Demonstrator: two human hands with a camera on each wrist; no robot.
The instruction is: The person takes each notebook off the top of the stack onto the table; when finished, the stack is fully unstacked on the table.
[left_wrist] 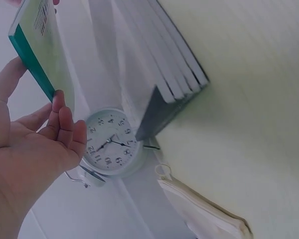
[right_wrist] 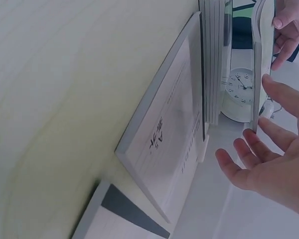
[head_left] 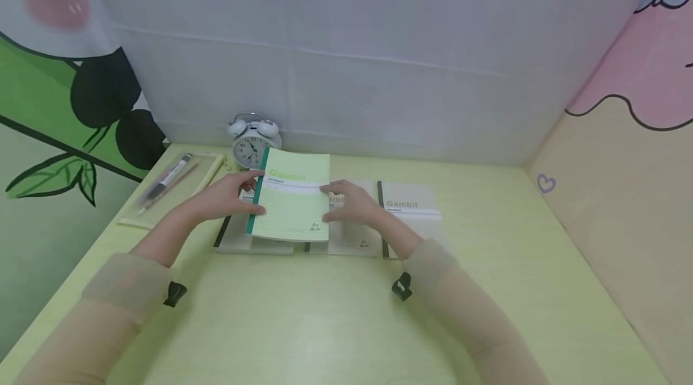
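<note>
A pale green notebook (head_left: 292, 207) with a teal spine is held up, tilted, above the stack of grey notebooks (head_left: 234, 243). My left hand (head_left: 230, 197) pinches it along the spine between thumb and fingers. At the opposite edge, my right hand (head_left: 354, 203) grips it the same way, its lower fingers loose in the right wrist view. Several dark-spined notebooks (left_wrist: 164, 55) make up that stack in the left wrist view. Right of it lies a grey notebook (head_left: 354, 237), partly hidden by the right hand. Another grey notebook (head_left: 408, 213) lies farther right, behind the right forearm.
A white twin-bell alarm clock (head_left: 254, 147) stands at the back by the wall, partly covered by the raised notebook. At the table's left edge lies a zipped pouch (head_left: 203, 177) with pens (head_left: 170, 177) on its see-through face. Walls border the table (head_left: 303, 325) behind and at both sides.
</note>
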